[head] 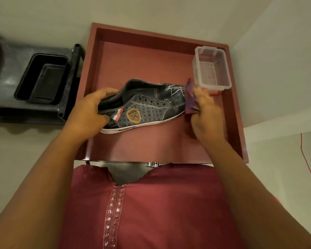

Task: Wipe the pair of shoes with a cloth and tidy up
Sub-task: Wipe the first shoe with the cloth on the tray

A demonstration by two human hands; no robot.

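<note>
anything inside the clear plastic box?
The clear box looks empty: the red tray shows through its walls. Its near corner is hidden behind the cloth and right hand.

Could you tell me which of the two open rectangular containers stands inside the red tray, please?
The clear plastic container does, in the red wooden tray's far right corner. The black plastic tub sits outside it, on the grey shelf to the left.

Left hand point(90, 109) fingers curled gripping; right hand point(206, 114) pinching.
</note>
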